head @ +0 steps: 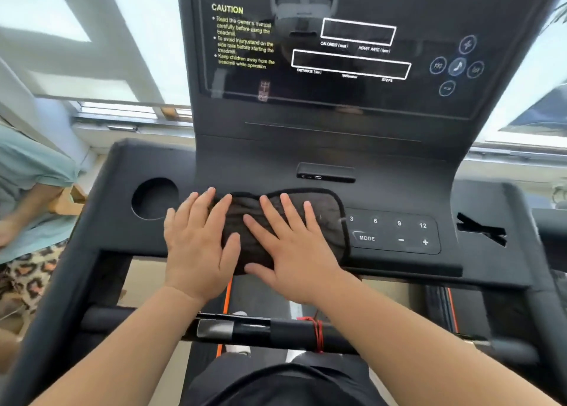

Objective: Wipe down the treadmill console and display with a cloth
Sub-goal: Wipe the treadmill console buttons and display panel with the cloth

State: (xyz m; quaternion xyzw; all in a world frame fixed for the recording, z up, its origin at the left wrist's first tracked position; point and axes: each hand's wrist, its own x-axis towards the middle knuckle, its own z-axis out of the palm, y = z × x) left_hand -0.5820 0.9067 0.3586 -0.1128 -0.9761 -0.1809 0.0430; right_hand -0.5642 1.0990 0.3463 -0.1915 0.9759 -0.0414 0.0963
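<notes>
A dark brown cloth (325,209) with a black hem lies flat on the black treadmill console (399,190), just left of the button panel (395,232) marked MODE, minus and plus. My left hand (199,246) presses palm-down on the cloth's left edge, fingers spread, partly on the bare console. My right hand (291,249) lies flat on the cloth's middle, fingers apart. Above stands the glossy dark display (352,55) with yellow CAUTION text and white boxes.
A round cup holder (155,198) sits left of the cloth, and a star-shaped slot (481,229) sits at the right. A handlebar (276,332) with red string crosses below my arms. Another person in a teal top (27,190) stands at the left.
</notes>
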